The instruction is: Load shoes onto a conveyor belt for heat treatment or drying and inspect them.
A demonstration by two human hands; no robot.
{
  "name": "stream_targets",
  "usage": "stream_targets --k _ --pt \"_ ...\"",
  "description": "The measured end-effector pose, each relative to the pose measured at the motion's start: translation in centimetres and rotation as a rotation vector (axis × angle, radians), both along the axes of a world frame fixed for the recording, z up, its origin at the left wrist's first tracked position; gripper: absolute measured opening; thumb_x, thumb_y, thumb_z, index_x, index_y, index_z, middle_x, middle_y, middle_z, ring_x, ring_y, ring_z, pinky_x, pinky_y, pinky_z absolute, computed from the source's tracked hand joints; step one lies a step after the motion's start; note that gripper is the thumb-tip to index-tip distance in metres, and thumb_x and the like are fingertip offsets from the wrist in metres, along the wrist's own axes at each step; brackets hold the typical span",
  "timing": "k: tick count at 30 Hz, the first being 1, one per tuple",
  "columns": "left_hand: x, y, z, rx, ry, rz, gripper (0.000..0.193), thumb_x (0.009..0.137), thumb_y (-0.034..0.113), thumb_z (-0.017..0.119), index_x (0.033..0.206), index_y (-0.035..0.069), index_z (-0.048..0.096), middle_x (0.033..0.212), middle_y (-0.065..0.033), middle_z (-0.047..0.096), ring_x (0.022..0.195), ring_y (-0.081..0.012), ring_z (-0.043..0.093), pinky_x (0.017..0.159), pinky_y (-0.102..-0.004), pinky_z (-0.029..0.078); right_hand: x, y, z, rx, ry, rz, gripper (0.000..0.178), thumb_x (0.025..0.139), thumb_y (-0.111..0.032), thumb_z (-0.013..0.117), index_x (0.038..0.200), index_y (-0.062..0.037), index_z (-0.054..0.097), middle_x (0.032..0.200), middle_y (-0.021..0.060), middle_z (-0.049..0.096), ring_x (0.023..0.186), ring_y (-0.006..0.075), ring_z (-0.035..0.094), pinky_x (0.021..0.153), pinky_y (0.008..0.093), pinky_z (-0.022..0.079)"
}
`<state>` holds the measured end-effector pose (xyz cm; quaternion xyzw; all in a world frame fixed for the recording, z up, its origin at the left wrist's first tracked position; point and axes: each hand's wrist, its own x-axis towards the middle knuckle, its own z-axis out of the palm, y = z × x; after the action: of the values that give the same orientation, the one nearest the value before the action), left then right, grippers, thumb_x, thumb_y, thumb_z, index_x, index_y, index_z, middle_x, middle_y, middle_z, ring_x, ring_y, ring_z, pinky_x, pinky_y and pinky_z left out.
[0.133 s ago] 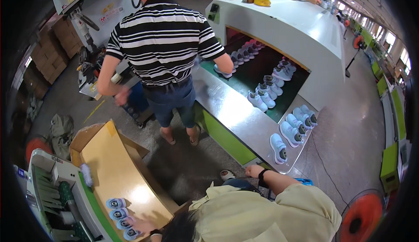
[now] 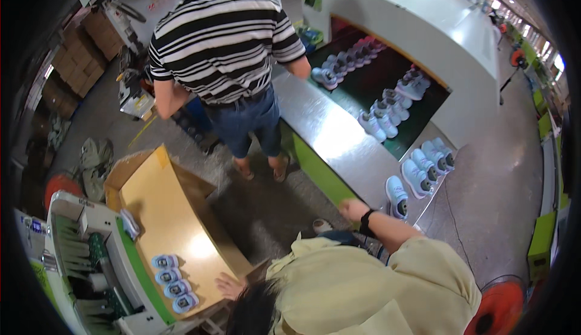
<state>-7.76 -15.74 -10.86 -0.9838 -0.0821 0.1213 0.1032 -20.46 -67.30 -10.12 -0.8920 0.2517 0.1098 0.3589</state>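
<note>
My left hand [image 2: 230, 286] rests at the right edge of the wooden tabletop [image 2: 172, 208], fingers spread and holding nothing. To its left, several light blue and lilac sneakers [image 2: 172, 283] stand in a row on that tabletop. Further up by the green strip lies a pale, elongated item [image 2: 129, 224] whose kind I cannot make out. My right hand [image 2: 354, 210], with a dark band on its wrist, is curled closed by the near corner of the metal bench [image 2: 324, 126]; nothing shows in it. Just right of it is a light blue sneaker [image 2: 396, 196] on the bench end.
A co-worker in a striped shirt [image 2: 221, 45] stands ahead between tabletop and bench. More sneakers [image 2: 384, 114] line a dark belt under a white machine hood [image 2: 417, 39]. A machine with green rollers [image 2: 100, 262] stands at left; a red fan [image 2: 499, 305] at lower right.
My left hand has left the sneakers and moved right to the tabletop's edge. My right hand stays curled near the bench. The co-worker's arms have drawn in, away from the belt's near sneaker.
</note>
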Motion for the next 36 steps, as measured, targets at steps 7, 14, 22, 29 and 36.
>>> stream_targets --k 7,14,22,29,36 --pt "-3.2 -2.0 4.7 -0.349 -0.072 0.245 0.097 0.078 0.032 0.074 0.157 0.021 0.018 0.162 -0.0153 0.013 0.148 -0.0381 0.016 0.113 -0.0612 0.022 7.2 -13.5 1.3 -0.020 -0.543 -0.732 0.021 0.093 -0.021 0.058 0.102 -0.0019 0.063 0.095 0.0180 0.067 0.089 0.0315 0.064 0.081 0.0418 0.050" --pt "-7.1 -5.0 5.2 -0.501 -0.111 0.535 0.092 0.081 0.028 0.072 0.155 0.017 0.019 0.162 -0.0162 0.008 0.148 -0.0361 0.017 0.112 -0.0561 0.028 6.9 -33.5 -5.2 -0.252 0.067 -0.626 0.032 0.095 -0.030 0.049 0.103 -0.0012 0.062 0.104 0.0149 0.068 0.097 0.0253 0.065 0.084 0.0415 0.053" --pt "-18.6 -6.3 3.8 -0.508 -0.016 0.965 0.087 0.081 0.030 0.072 0.153 0.019 0.025 0.162 -0.0194 0.007 0.144 -0.0365 0.028 0.110 -0.0527 0.035 16.9 -23.3 6.1 -0.307 -0.150 -0.269 0.030 0.095 -0.023 0.052 0.112 0.0005 0.060 0.112 0.0177 0.064 0.104 0.0276 0.061 0.091 0.0411 0.049" --pt "-19.3 -6.8 4.4 -0.518 0.071 1.217 0.075 0.083 0.027 0.069 0.149 0.018 0.035 0.161 -0.0181 0.009 0.137 -0.0385 0.038 0.108 -0.0493 0.039 15.2 -20.5 6.6 -0.316 -0.241 -0.258 0.031 0.095 -0.018 0.055 0.119 0.0020 0.058 0.119 0.0200 0.061 0.110 0.0296 0.059 0.097 0.0408 0.046" --pt "-10.5 -8.6 2.4 -0.983 -0.160 0.488 0.048 0.086 0.027 0.059 0.126 0.002 0.058 0.118 -0.0203 0.064 0.112 -0.0360 0.060 0.096 -0.0426 0.047 14.3 -22.6 4.9 -0.403 -0.341 -0.404 0.035 0.094 -0.013 0.057 0.125 0.0033 0.056 0.125 0.0221 0.059 0.115 0.0314 0.057 0.103 0.0405 0.043"
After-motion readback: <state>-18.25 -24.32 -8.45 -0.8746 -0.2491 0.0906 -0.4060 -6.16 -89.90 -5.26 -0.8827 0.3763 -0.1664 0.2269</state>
